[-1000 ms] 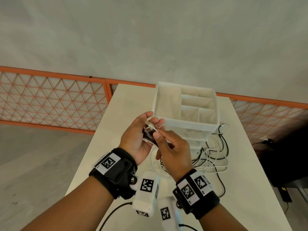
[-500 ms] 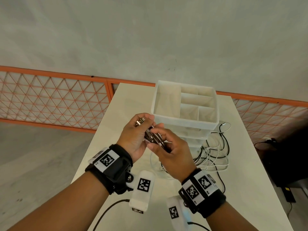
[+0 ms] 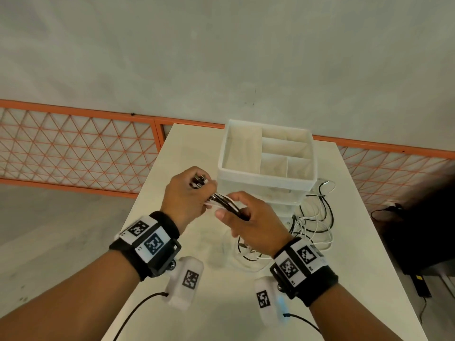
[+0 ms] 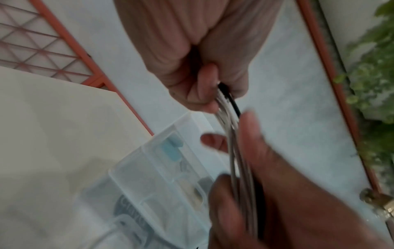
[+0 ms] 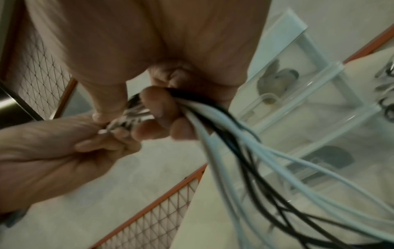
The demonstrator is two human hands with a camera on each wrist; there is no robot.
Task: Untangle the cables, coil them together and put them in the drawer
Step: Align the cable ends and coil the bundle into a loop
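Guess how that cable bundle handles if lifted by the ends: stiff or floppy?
Likely floppy: past the right hand, the cables sag and splay apart. Probably light, since the left hand pinches the gathered plug ends with fingertips alone. Snagging seems likely: black and white strands cross in loose loops on the table beside the drawer unit.

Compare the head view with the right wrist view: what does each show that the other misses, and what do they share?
Only the head view shows the divided tray on top of the drawer unit, the whole table, and both wristbands. Only the right wrist view shows the fingers curled round the bundle from below, and blurred items inside the clear drawers. Both show the left hand and right hand gripping the black and white cables.
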